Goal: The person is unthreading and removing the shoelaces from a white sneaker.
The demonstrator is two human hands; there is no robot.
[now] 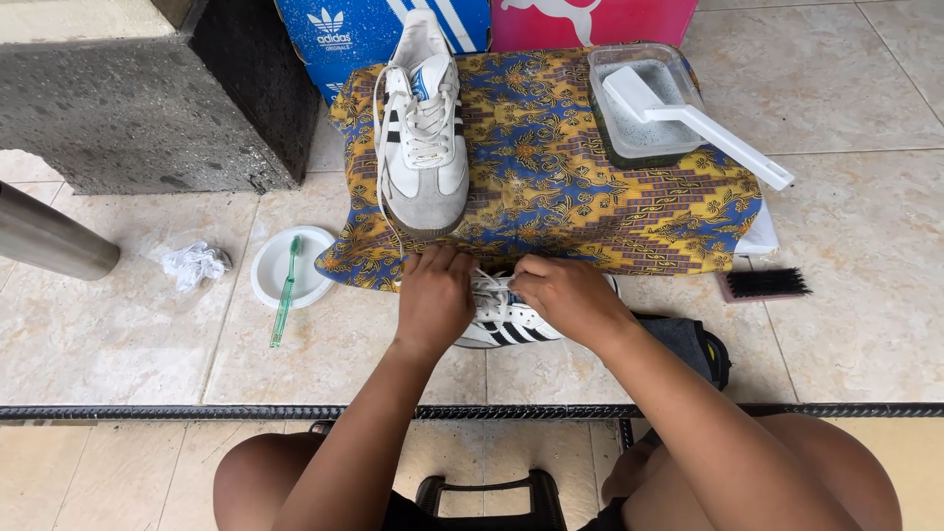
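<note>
Both hands, left hand (433, 295) and right hand (565, 295), pinch the sneaker (501, 323) between them.

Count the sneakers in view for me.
2. One white sneaker lies on the patterned cloth; the other sneaker is under the left hand and right hand, partly hidden.
</note>
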